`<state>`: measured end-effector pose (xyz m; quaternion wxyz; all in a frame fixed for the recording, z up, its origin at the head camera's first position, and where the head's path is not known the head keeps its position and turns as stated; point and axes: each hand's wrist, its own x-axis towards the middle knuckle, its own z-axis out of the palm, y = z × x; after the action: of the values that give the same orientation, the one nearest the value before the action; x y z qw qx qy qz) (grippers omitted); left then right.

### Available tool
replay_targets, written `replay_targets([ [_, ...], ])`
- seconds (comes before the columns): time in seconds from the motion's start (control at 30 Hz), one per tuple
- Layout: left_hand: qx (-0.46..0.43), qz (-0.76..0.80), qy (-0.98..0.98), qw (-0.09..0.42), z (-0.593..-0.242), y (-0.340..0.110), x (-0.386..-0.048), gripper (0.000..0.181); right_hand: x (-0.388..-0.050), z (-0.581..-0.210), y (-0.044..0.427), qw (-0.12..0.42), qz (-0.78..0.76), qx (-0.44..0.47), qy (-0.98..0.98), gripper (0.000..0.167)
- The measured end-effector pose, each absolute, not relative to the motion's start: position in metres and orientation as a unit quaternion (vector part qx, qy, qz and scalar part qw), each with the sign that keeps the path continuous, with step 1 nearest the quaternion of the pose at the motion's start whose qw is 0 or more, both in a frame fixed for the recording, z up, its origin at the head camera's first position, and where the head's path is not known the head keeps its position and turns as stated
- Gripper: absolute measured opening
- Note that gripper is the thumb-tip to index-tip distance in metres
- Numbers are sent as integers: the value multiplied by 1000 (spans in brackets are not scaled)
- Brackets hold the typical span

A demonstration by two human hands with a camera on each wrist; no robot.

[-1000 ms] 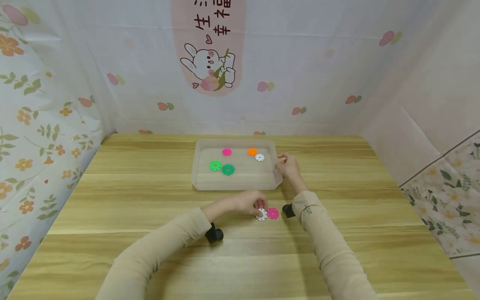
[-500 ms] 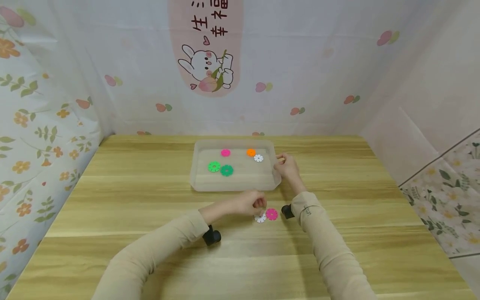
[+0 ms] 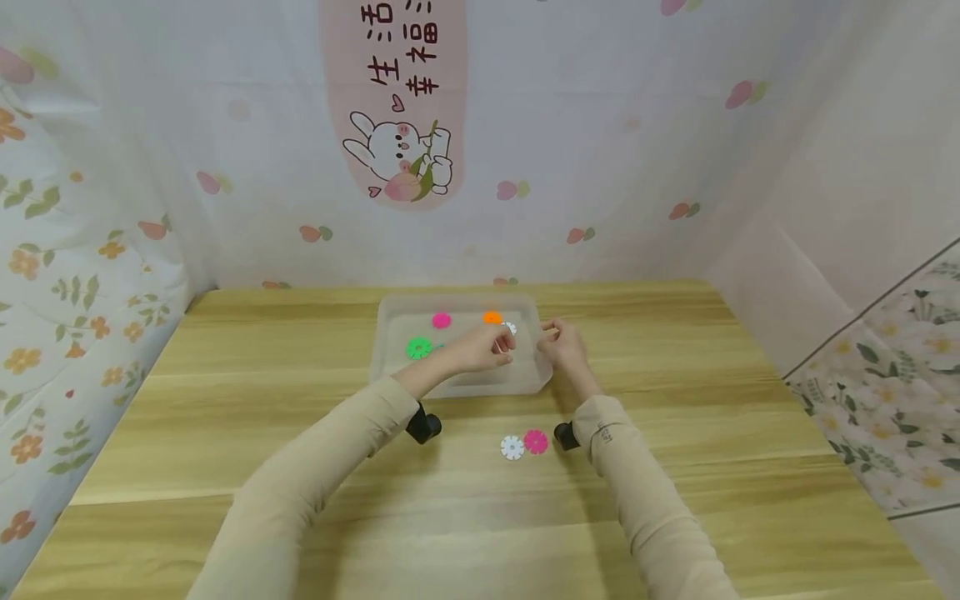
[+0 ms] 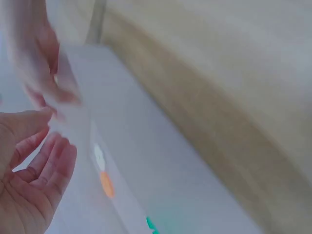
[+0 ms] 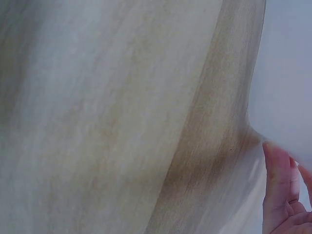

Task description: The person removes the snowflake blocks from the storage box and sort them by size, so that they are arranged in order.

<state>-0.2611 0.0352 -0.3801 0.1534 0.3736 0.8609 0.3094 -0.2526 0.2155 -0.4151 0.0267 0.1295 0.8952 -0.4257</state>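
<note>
A translucent white plastic tray point(image 3: 480, 388) lies on the table. My left hand point(image 3: 480, 348) hovers above it, fingers loosely curled; the left wrist view shows nothing between thumb and fingers of that hand point(image 4: 36, 180). At the tray's right end, my right hand point(image 3: 566, 348) pinches the wall between thumb and fingers. Inside lie notched plastic discs: pink point(image 3: 442, 320), light green point(image 3: 418, 348), orange point(image 3: 492, 317) and white point(image 3: 512, 327). A dark green disc point(image 4: 152, 225) is mostly hidden by the left hand in the head view. A white disc point(image 3: 512, 447) and a pink disc point(image 3: 536, 442) lie side by side before the tray.
The wooden table point(image 3: 675, 475) extends around the tray. Behind it hangs a printed cloth point(image 3: 600, 150), with patterned sheets at both sides. Black wrist-worn devices point(image 3: 423, 427) show below both hands.
My left hand has left the white disc on the table and moved forward over the tray. Beside the pink disc, the white one stays put. The right hand keeps to the tray's end.
</note>
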Motion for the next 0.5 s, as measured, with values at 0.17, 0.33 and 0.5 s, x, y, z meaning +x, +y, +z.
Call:
replay_targets([
  [0.17,312,282,896,144,-387,43,-292,28,-254,-414,214,21,-426,131,895,37],
  [0.33,326,249,907,98,-440,59,-347,30,-252,-417,214,24,-431,133,892,35],
  [0.5,305,216,919,128,-506,87,-420,39,-253,-417,214,9,-424,132,896,35],
])
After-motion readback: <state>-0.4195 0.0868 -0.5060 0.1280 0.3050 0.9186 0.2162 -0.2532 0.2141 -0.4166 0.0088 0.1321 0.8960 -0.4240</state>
